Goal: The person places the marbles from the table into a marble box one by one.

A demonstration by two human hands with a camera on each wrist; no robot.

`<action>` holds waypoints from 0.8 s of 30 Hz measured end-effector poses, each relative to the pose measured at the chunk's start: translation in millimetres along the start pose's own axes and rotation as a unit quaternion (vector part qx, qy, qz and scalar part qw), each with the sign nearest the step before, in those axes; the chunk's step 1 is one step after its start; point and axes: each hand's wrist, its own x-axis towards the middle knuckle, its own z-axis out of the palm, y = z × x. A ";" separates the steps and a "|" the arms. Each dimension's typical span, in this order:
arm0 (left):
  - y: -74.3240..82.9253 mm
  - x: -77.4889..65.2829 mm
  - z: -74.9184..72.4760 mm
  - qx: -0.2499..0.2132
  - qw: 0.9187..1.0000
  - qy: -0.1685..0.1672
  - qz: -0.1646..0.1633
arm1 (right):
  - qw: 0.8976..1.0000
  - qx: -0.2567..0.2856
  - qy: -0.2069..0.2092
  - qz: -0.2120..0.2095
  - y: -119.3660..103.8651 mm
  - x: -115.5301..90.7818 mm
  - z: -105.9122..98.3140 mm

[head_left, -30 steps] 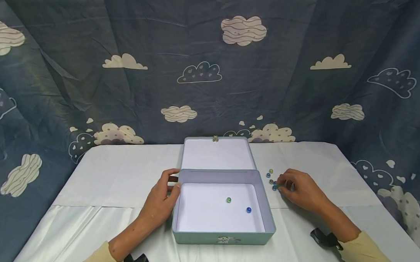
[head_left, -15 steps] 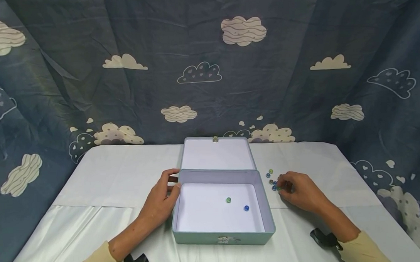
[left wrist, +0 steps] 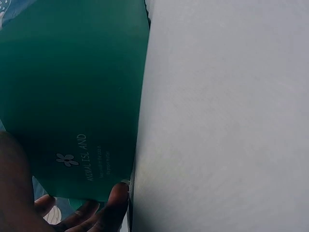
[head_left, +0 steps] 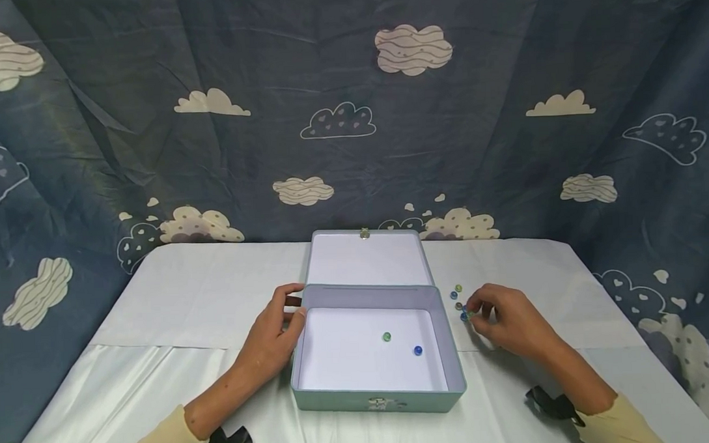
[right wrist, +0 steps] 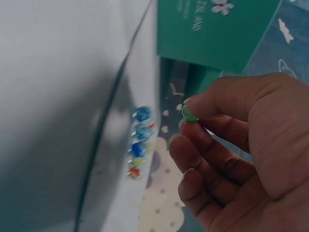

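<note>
1 box (head_left: 331, 401) held (L hand (head_left: 270, 336)); marbles (head_left: 418, 351): 2 inside, c.5 right, 1 pinched (R hand (head_left: 510, 320)). Box long axis L–R, latch (head_left: 378, 403) near.

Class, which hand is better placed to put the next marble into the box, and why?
Probably the right hand: it pinches a green marble beside the box, near the loose marbles. The left hand is across the box, touching its left side.
</note>
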 end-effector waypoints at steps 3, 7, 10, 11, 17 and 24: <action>-0.2 -0.4 0.1 -0.001 1.000 0.000 -0.001 | 1.000 0.006 0.002 -0.007 -7.3 -1.0 -3.8; -0.6 -0.6 0.4 0.004 1.000 0.002 0.001 | 1.000 0.015 0.005 -0.015 -19.5 -2.6 -8.4; -0.6 -0.6 0.6 0.005 1.000 0.001 0.002 | 1.000 0.021 0.006 -0.019 -29.4 -3.9 -12.3; -0.7 -0.6 0.6 0.006 1.000 0.000 0.002 | 0.999 0.023 0.007 -0.021 -32.6 -4.3 -13.6; 0.3 -0.2 -0.1 0.004 1.000 -0.001 0.003 | 0.999 0.026 0.013 -0.040 -49.9 -7.5 -19.6; 0.9 -0.8 0.3 0.006 1.000 -0.001 0.001 | 0.998 0.030 0.009 -0.062 -63.9 -11.7 -22.2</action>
